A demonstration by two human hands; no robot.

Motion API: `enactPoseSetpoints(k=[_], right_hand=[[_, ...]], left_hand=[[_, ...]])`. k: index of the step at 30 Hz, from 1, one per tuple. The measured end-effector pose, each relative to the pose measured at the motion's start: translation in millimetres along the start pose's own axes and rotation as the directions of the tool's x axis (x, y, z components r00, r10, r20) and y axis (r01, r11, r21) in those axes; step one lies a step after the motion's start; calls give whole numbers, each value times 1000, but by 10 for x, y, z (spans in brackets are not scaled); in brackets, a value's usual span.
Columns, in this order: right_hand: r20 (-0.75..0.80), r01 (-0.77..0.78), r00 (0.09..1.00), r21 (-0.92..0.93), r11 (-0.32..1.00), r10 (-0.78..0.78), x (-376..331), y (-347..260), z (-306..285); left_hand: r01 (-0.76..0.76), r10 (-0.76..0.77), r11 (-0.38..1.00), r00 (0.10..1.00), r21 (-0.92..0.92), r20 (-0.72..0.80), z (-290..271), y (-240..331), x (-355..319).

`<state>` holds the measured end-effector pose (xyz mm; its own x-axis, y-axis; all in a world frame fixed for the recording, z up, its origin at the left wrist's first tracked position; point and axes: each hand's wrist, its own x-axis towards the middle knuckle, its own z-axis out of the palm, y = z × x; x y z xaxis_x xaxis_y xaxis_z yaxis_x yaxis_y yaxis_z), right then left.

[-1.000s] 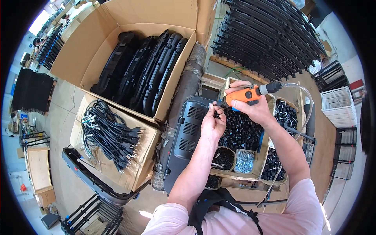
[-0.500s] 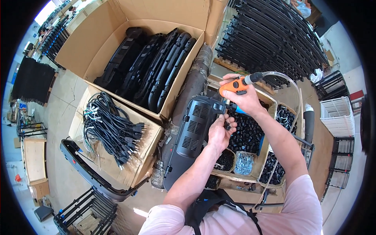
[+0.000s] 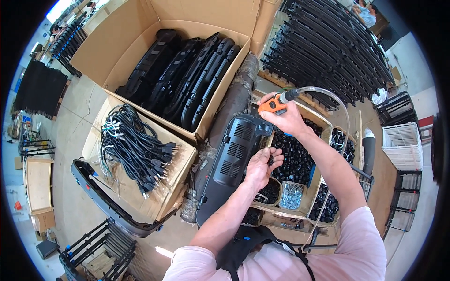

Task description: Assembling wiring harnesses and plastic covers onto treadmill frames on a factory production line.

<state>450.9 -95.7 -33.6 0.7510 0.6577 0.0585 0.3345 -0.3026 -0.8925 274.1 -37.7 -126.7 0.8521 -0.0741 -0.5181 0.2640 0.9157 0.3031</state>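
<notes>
A long black vented plastic cover (image 3: pixel 232 159) lies tilted in front of me on a wrapped roll. My right hand (image 3: pixel 283 117) grips an orange pneumatic screwdriver (image 3: pixel 274 104) with a clear air hose (image 3: pixel 328 96), its tip down at the cover's upper right corner. My left hand (image 3: pixel 261 166) rests at the cover's right edge, fingers curled over a wooden tray of small black parts (image 3: pixel 293 157); whether it pinches a part is unclear.
A big cardboard box of black curved panels (image 3: pixel 187 79) stands at the back. A smaller box holds black power cords (image 3: pixel 136 147). A bin of silver screws (image 3: pixel 291 194) sits beside more bins of black parts. Black frames (image 3: pixel 328 42) are stacked at the far right.
My right hand has brought the screwdriver down and left onto the cover's corner. My left hand has dropped from near the tool to the tray of black parts.
</notes>
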Motion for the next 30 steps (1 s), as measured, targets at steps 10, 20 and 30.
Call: enactPoseSetpoints(k=[10,20,30], right_hand=[[10,5,1000,21,1000,-5,7,-28,8],[-74,-50,995,148,988,62,-66,-119,57],[-40,4,999,359,933,11,-565,-579,5]], left_hand=[[10,-18,991,998,133,65,-188,-35,-5],[-104,120,987,985,126,-126,-58,98,-140],[-128,63,960,965,-248,-253,-104,476,-10]])
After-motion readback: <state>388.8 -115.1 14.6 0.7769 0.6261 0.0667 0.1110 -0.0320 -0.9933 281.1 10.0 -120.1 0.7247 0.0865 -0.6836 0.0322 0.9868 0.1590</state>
